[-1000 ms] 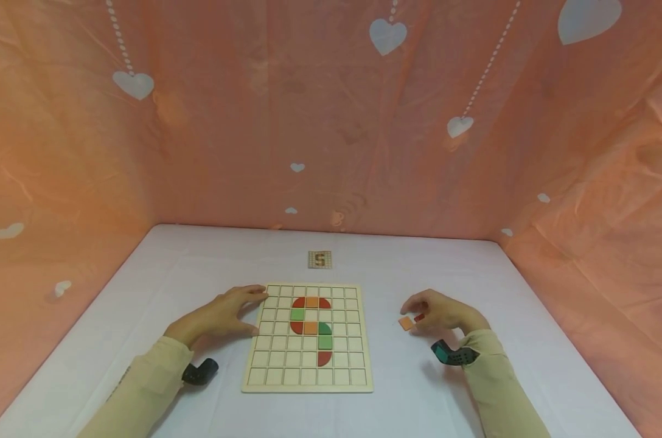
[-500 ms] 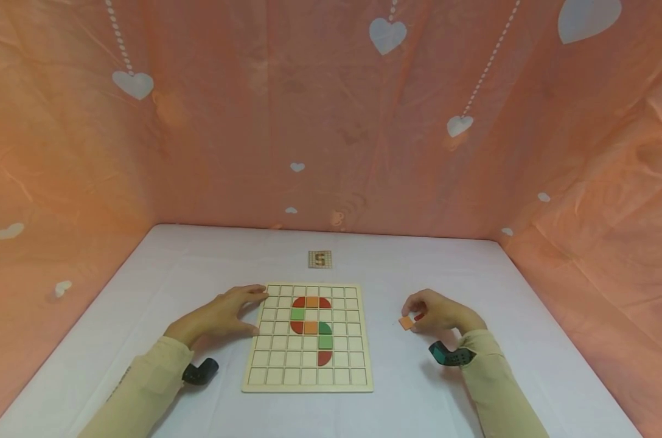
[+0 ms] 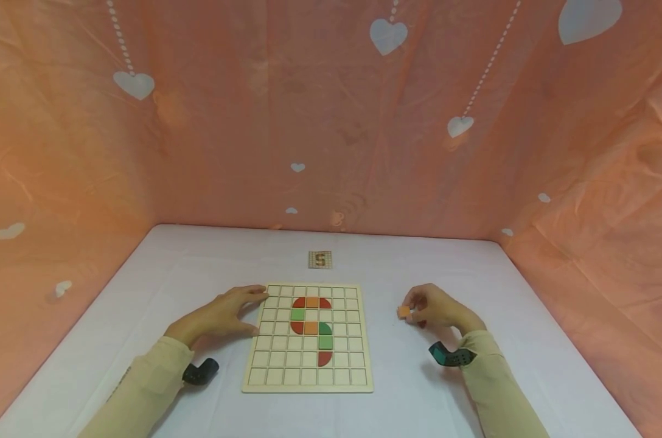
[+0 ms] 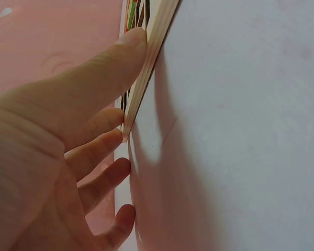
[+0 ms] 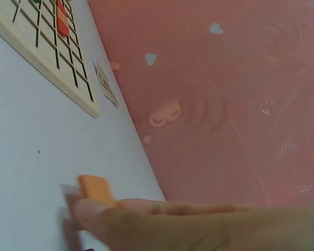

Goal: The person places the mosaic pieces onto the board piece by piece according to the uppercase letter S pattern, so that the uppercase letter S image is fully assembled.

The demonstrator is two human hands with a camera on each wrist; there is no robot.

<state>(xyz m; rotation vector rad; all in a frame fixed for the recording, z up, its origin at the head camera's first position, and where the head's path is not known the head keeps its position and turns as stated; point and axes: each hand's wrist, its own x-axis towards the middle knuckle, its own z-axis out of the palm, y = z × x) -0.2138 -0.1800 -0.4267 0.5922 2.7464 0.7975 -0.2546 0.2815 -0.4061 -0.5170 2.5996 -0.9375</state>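
A wooden grid board (image 3: 283,376) lies flat on the white table, bearing several red, orange and green tiles in a curved, 5-like figure. My left hand (image 3: 225,313) rests at its left edge; in the left wrist view the thumb (image 4: 132,43) lies on the edge and the fingers are spread and relaxed. To the right of the board, my right hand (image 3: 436,307) pinches a small orange square tile (image 3: 404,312) between thumb and fingertips, just above the table. A red tile (image 3: 422,324) shows partly under that hand, the rest of it hidden.
Behind the board lies a small card (image 3: 320,260) printed with a grid and a 5-like figure. An orange-pink curtain (image 3: 331,121) with white hearts encloses the back and sides of the table (image 3: 216,249). Each sleeve carries a dark device (image 3: 201,371) at the wrist.
My right hand has taken hold of the orange tile and raised and tilted it slightly from where it lay. The left hand and the board have stayed put.
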